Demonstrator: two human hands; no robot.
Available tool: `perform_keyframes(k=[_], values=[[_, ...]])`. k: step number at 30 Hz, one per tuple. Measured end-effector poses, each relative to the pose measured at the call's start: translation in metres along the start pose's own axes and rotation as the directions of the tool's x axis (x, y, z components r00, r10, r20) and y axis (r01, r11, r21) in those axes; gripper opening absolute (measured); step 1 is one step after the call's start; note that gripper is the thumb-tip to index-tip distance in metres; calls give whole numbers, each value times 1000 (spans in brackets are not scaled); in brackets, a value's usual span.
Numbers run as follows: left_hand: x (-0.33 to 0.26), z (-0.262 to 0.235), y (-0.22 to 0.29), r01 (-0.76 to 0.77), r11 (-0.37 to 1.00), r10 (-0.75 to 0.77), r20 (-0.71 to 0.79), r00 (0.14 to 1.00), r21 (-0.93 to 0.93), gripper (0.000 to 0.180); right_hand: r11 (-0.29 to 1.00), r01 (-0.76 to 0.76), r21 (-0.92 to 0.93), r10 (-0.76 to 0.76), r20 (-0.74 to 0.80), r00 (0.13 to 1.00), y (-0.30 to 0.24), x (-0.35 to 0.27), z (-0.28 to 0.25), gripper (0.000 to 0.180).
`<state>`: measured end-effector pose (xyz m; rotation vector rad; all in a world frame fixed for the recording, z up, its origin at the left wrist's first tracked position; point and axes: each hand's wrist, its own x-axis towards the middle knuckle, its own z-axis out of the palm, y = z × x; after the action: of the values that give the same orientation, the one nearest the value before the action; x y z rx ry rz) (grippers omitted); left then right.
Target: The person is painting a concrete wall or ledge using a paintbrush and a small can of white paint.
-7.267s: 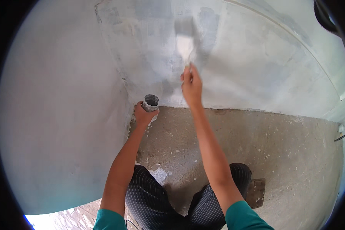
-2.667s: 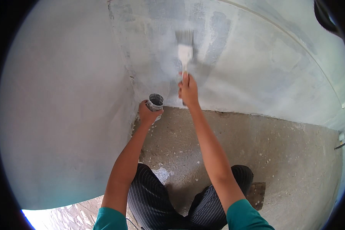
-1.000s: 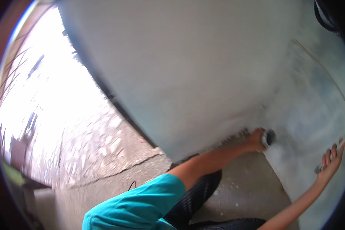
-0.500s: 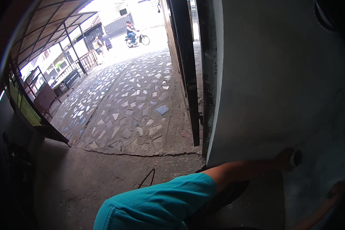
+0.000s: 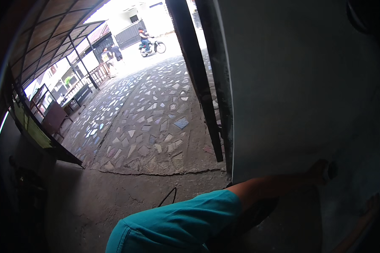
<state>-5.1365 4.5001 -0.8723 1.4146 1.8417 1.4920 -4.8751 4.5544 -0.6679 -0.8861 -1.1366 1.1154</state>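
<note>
My left arm, in a teal sleeve, reaches across to the right. At its end my left hand is closed around a small round thing with a pale rim and a dark middle, like a cup or a can; its kind is too dim to tell. It is held in front of the grey wall. Lower at the far right, my right hand is close to the same wall. Deep shadow hides its fingers and whatever may be in them.
A dark door frame borders the wall. Beyond the doorway lies a yard paved with broken tiles, with people walking and a rider on a motorcycle. A dark panel with yellow-green stands left. A thin dark loop rises from the concrete floor.
The view has tilted slightly, and the wall looks darker. My left hand still grips the round thing near the wall. My right hand has shifted slightly up. The motorcycle has barely moved.
</note>
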Motion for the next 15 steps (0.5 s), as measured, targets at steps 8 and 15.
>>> perform_keyframes(k=[8,15], values=[[7,27,12,166,980,-164,-29,986,113,90,814,-283,-508,228,-169,959,111,-57,-41,39],[11,58,11,232,973,-232,-6,973,1,92,705,-672,-224,659,-141,739,165,-102,-58,35]])
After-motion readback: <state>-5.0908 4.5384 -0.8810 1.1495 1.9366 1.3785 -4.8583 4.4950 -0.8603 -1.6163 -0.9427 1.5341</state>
